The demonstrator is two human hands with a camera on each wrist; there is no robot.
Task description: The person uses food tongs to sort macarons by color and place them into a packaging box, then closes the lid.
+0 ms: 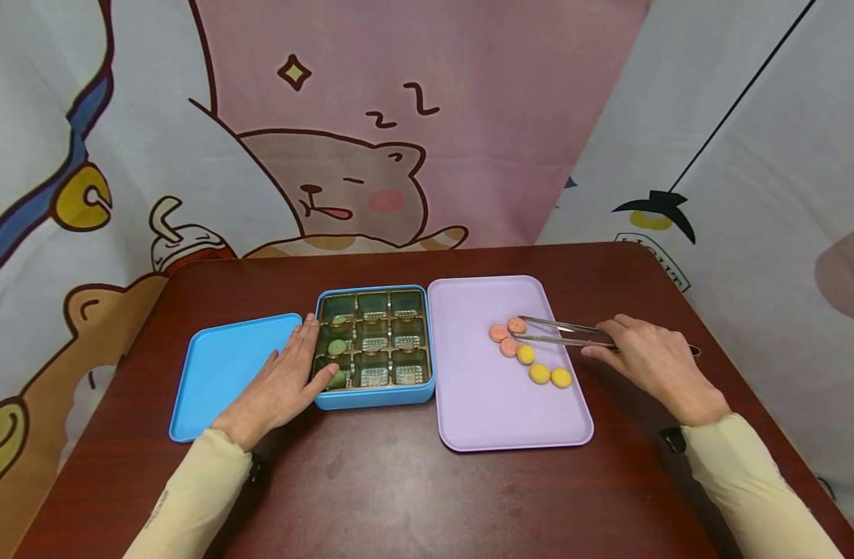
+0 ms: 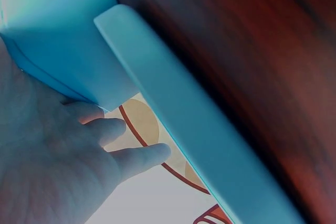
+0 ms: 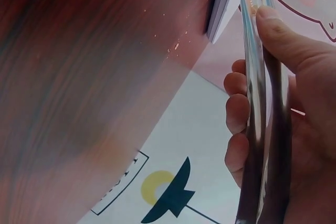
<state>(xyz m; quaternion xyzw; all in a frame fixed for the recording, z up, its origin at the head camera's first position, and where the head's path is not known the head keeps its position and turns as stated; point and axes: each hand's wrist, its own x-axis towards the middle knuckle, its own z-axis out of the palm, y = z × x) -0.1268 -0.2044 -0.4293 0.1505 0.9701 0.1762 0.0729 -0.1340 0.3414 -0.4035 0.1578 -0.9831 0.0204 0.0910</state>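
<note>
My right hand (image 1: 647, 357) grips metal tongs (image 1: 574, 339), fingers on one side and thumb on the other in the right wrist view. The tips of the tongs lie around an orange disc-shaped piece (image 1: 516, 325) on the lilac tray (image 1: 483, 415). Two more orange pieces (image 1: 498, 333) and several yellow ones (image 1: 539, 374) sit beside it. My left hand (image 1: 276, 386) rests with extended fingers against the left side of a blue box (image 1: 374, 399). Inside the box is a gold divided insert (image 1: 373, 335); its left column holds green pieces (image 1: 337, 347).
A flat blue lid (image 1: 227, 373) lies on the dark wooden table (image 1: 385, 497), left of the box and partly behind my left hand. Box and tray stand side by side. A patterned cloth (image 1: 483, 116) hangs behind the table.
</note>
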